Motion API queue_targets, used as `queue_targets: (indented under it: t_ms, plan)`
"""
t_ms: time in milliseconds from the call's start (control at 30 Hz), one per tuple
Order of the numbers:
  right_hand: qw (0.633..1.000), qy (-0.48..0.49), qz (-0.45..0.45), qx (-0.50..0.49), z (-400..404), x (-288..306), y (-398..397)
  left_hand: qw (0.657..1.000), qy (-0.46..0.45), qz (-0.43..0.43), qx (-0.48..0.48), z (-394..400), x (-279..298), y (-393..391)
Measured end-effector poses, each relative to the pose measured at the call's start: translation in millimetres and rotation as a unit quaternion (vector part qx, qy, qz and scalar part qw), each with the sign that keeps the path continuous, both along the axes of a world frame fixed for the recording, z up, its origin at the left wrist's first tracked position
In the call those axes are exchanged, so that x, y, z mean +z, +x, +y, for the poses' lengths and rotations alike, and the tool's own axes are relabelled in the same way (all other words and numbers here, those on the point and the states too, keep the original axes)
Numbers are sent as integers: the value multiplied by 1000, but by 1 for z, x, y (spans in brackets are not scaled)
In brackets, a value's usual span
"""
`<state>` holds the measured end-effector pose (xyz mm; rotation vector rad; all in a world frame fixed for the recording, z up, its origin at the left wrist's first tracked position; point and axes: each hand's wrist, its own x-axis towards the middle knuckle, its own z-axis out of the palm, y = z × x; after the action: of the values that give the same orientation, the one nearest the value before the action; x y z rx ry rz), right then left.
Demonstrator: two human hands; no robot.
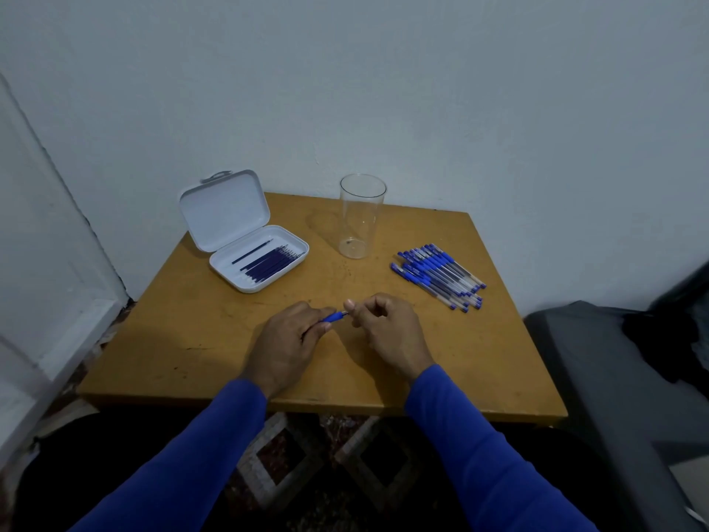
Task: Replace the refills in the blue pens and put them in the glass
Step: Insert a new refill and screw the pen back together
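Left hand: fingers curled round a blue pen, held above the near middle of the worn wooden table. Right hand: fingers curled, thumb and forefinger pinching the pen's tip end. Clear cylindrical glass stands upright behind. Loose blue pens lie right of it; dark slim refills lie in an open white plastic case, left.
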<state>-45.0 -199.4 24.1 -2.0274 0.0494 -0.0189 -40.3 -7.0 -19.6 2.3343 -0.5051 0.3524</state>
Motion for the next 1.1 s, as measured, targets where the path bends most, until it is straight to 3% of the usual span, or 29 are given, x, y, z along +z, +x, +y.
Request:
queue_targets:
  t_ms: [133,333,467,667,833,1000,1100]
  plan:
    - [997,55,1,50,-3,0,0,1000,-1,-1,-1,-1,2,-1]
    - [1000,-1,7,6,0,-1,1,1000,1,-3,-1,-1,1,-1]
    - [996,76,13,50,-3,0,0,1000,1,0,-1,-1,1,0]
    - [999,28,14,7,2,-2,0,1000,3,-1,-2,-1,1,0]
    - [994,98,20,47,-1,0,-1,1000,0,1,-4,-1,1,-1]
    - [999,27,12,16,2,-5,-1,1000,2,7,1,-1,1,0]
    - [999,39,10,17,1,-4,-1,1000,6,9,-1,-1,0,0]
